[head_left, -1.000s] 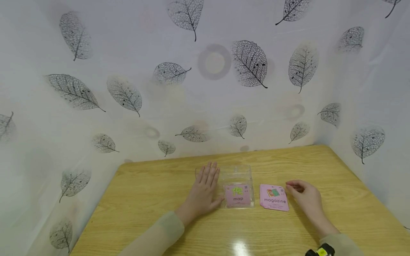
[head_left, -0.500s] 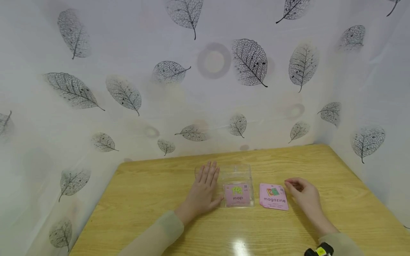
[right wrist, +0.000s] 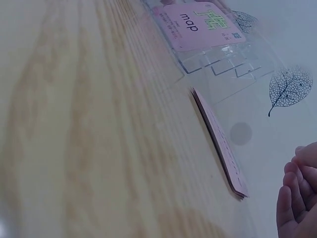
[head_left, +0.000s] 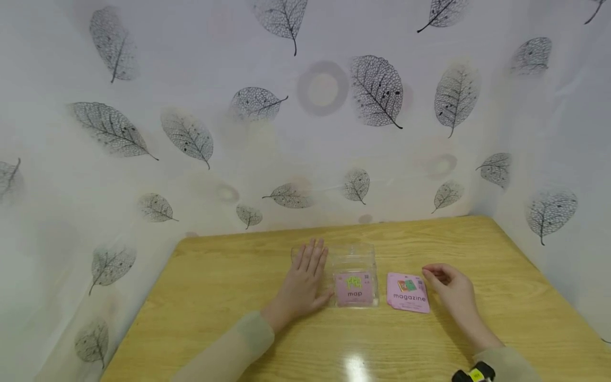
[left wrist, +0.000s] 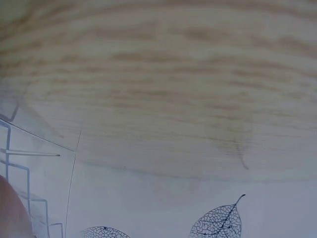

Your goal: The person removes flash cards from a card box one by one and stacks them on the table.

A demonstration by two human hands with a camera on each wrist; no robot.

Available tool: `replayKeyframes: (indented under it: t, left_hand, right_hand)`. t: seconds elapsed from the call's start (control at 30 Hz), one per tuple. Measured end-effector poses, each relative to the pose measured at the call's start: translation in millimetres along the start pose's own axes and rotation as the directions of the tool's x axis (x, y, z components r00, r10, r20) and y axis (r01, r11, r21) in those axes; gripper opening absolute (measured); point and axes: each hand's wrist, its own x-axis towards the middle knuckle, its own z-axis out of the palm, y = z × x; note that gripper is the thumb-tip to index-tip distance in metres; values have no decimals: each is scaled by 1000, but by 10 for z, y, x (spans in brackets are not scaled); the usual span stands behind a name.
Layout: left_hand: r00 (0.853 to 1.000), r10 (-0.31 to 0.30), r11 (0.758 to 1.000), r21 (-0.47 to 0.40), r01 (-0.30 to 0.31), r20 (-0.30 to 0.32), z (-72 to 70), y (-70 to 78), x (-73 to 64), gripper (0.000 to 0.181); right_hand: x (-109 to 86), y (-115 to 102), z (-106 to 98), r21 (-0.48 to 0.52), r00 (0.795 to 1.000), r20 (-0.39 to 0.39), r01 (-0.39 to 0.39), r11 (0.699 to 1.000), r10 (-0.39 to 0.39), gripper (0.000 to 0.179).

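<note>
A left hand lies flat, seemingly against the clear box, and the right hand, fingers loosely curled around nothing, hovers beside the cards on the counter, apparently between steps, the next likely calling for an edge pinch.

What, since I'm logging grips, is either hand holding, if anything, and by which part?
Nothing: left hand lies flat; right hand curls loosely beside the magazine flashcard.

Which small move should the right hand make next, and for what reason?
Perhaps grip the magazine card stack with the right hand: the stack lies outside the clear box, and the hand is beside it, seemingly holding nothing.
</note>
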Motion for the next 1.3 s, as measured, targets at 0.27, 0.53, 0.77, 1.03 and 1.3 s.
replayKeyframes:
  t: [0.27, 0.53, 0.77, 1.03, 1.3]
  left_hand:
    - [1000, -3, 1000, -11, 3, 8, 3, -8, 2, 104]
    - [999, -9, 999, -44, 11, 45, -36, -20, 22, 103]
    - [1000, -8, 999, -53, 9, 25, -21, -19, 15, 104]
    - [1000, 2, 999, -39, -1, 15, -17, -17, 8, 105]
    - [999, -8, 998, -56, 11, 46, -27, -13, 3, 102]
  right_hand:
    - [-14, -62, 14, 28, 1000, -1, 17, 999, -17, 21]
    - [-14, -119, 34, 64, 998, -12, 65, 996, -64, 17]
    - [-39, -176, 43, 81, 998, -3, 70, 994, -70, 15]
    - [-56, -215, 37, 94, 997, 25, 77, 993, -79, 17]
    - [-61, -263, 43, 99, 995, 33, 94, 991, -97, 16]
